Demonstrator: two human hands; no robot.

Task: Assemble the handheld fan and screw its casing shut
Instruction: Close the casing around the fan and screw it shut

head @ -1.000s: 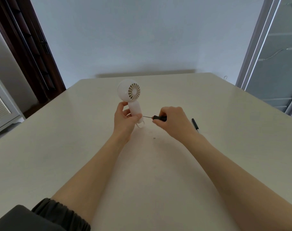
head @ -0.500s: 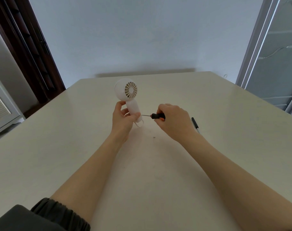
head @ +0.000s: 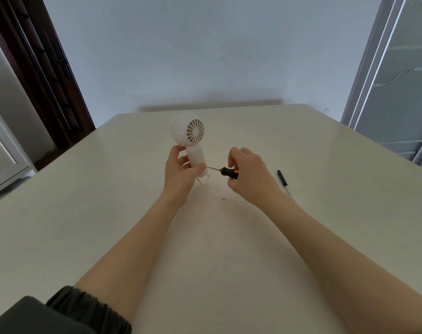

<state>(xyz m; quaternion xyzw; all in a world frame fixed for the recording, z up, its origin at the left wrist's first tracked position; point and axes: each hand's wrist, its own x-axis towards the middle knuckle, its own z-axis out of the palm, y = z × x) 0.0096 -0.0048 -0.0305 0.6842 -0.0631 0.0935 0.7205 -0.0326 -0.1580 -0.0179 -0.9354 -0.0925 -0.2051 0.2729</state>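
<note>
A white handheld fan (head: pixel 188 133) stands upright above the table, its round grille facing right. My left hand (head: pixel 180 173) grips its handle, thumb across the lower part. My right hand (head: pixel 249 175) pinches a small screwdriver (head: pixel 227 171) with a black and orange handle. The thin shaft points left and its tip meets the lower handle of the fan beside my left thumb. A white strap loop hangs under the handle. A tiny dark screw (head: pixel 223 199) lies on the table below the hands.
A beige table (head: pixel 84 213) spreads out to all sides. A second thin black tool (head: pixel 283 179) lies to the right of my right hand. A wall stands behind the table's far edge, a dark door frame at left, a glass door at right.
The fan's head has tipped slightly between frames while the screwdriver tip stays at the handle. My right hand's fingers have shifted on the screwdriver handle.
</note>
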